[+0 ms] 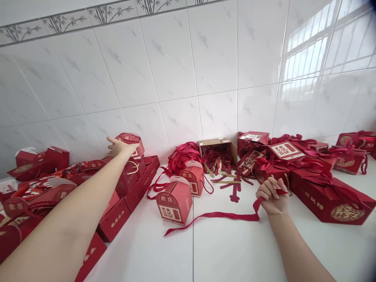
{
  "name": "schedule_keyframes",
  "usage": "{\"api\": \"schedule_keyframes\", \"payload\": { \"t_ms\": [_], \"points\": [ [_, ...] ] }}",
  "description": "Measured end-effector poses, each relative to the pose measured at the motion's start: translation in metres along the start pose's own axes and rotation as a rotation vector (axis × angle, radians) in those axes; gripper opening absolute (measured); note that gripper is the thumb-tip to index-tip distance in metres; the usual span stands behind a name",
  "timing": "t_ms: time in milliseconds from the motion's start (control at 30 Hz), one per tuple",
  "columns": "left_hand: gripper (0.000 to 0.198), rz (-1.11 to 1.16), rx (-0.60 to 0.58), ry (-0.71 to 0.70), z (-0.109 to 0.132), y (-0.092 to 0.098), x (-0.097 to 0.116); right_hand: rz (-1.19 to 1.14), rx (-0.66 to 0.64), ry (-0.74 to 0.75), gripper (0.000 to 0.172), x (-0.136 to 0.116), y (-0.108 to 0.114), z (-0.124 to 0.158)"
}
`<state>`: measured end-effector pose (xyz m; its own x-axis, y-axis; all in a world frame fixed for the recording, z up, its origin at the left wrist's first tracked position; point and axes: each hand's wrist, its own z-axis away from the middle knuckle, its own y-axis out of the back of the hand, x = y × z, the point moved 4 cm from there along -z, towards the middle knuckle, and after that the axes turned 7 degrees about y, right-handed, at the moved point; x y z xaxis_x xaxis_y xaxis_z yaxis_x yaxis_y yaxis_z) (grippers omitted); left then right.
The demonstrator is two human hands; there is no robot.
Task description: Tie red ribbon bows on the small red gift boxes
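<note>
My right hand (273, 194) is closed in a fist around a dark red ribbon (226, 215). A short end pokes out above the fingers, and the long tail trails left across the white surface. Its tip lies in front of a small red gift box (175, 201) with a rounded top. A second such box (194, 178) stands just behind that one. At the far left, my stretched-out left hand (120, 149) is beside a red box (134, 141) on top of a stack. Its fingers are apart; whether they touch the box is hard to see.
A heap of red ribbon (186, 154) and an open cardboard box (219, 141) of strips stand by the tiled wall. Loose strips (234, 188) lie before it. Red boxes with bows (331, 196) crowd the right; open red boxes (113, 219) fill the left.
</note>
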<state>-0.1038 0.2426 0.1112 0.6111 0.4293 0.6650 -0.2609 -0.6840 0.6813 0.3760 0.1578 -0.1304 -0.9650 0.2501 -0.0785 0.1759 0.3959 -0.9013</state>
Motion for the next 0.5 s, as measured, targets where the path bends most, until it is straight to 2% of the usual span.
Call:
{"api": "schedule_keyframes", "payload": {
  "t_ms": [167, 267, 333, 400, 433, 500],
  "points": [
    [0.116, 0.095, -0.027, -0.22, 0.03, 0.006, 0.027, 0.006, -0.021, -0.076, 0.036, 0.009, 0.004, -0.001],
    [0.121, 0.177, -0.117, -0.347, 0.056, -0.005, 0.03, 0.023, -0.034, -0.092, 0.035, 0.011, 0.004, 0.0],
    [0.124, 0.213, -0.162, -0.403, 0.073, -0.02, 0.019, 0.039, -0.045, -0.103, 0.034, 0.012, 0.004, 0.0],
    [0.127, 0.232, -0.205, -0.426, 0.089, -0.041, -0.001, 0.036, -0.044, -0.125, 0.034, 0.013, 0.003, 0.001],
    [0.129, 0.264, -0.281, -0.377, 0.095, -0.054, -0.015, 0.031, -0.04, -0.138, 0.034, 0.013, 0.003, 0.002],
    [0.125, 0.276, -0.343, -0.301, 0.106, -0.078, -0.041, 0.024, -0.036, -0.16, 0.034, 0.015, 0.003, 0.003]
  ]
}}
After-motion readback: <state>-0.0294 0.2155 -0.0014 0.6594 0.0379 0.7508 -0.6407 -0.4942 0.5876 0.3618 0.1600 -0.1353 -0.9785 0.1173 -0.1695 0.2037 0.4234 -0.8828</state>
